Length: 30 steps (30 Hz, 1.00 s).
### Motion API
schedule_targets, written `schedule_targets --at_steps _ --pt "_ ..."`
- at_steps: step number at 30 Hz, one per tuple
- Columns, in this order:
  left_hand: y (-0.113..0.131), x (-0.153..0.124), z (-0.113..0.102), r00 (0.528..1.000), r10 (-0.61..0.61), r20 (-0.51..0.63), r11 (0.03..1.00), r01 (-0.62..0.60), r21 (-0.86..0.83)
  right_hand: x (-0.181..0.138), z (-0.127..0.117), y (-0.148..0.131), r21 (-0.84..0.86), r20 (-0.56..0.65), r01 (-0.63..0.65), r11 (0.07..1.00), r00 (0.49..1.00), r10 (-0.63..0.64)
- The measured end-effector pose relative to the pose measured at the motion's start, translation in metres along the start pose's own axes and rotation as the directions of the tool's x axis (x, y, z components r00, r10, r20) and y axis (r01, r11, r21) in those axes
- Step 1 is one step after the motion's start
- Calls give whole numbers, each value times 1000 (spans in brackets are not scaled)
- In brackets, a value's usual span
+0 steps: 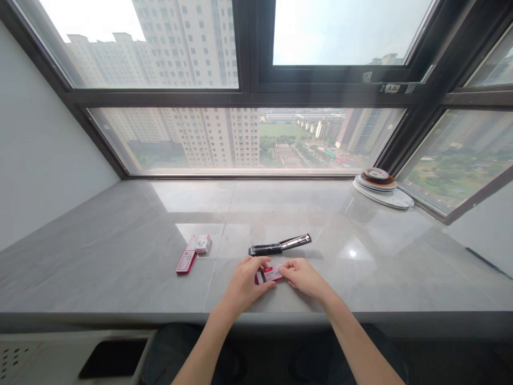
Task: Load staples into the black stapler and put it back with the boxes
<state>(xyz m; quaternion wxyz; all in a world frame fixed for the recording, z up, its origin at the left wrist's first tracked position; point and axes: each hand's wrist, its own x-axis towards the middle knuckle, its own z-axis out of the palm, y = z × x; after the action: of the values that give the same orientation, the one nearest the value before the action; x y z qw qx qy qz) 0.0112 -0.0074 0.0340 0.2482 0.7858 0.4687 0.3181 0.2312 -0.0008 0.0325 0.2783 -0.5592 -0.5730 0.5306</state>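
Note:
A small red and white box (271, 274), which looks like a staple box, lies low over the grey counter between my hands. My left hand (245, 280) is wrapped round its left end, thumb below and fingers above. With thumb and fingertips, my right hand (301, 275) pinches its right end. Just beyond my hands a black stapler (266, 249) lies opened out, its metal inner rail pointing up to the right. What is inside the box cannot be seen.
To the left on the counter (120, 256) lie a flat red box (186, 262) and a pink and white box (200, 243), touching. A stack of plates (382, 199) stands by the window's right corner. The counter's front edge (272, 315) runs under my forearms.

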Motion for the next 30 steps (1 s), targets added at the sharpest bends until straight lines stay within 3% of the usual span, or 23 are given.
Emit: schedule_targets --at_steps 6,9,12,16,18,20,23,27,30 --pt "-6 -9 -5 1000 -9 -24 1000 10 17 -2 -29 7 -238 -109 -57 970 994 32" --pt "-6 -9 -4 999 -15 -33 1000 16 19 -6 -27 -8 -451 -217 27 892 966 -139" --pt "-6 -8 -3 999 -17 -37 1000 18 15 -4 -10 -31 -622 -110 176 763 945 -307" --pt "-4 -9 -5 999 -14 -33 1000 14 12 10 15 -55 -801 65 256 541 936 -347" --pt "-3 -9 -6 999 -17 -33 1000 17 10 16 21 -59 -830 127 293 474 928 -349" --pt "-2 -10 -8 999 -24 -29 1000 24 5 17 19 -59 -802 165 346 487 912 -376" --pt "-1 -10 -8 999 -33 -30 999 33 -6 10 2 -50 -688 142 394 610 897 -418" --pt "-2 -10 -8 999 -19 -33 1000 18 -20 -6 -29 -28 -585 18 317 746 925 -379" --pt "-3 -11 -8 996 -23 -83 1000 23 -1 -14 -38 -12 -513 -43 278 813 937 -347"
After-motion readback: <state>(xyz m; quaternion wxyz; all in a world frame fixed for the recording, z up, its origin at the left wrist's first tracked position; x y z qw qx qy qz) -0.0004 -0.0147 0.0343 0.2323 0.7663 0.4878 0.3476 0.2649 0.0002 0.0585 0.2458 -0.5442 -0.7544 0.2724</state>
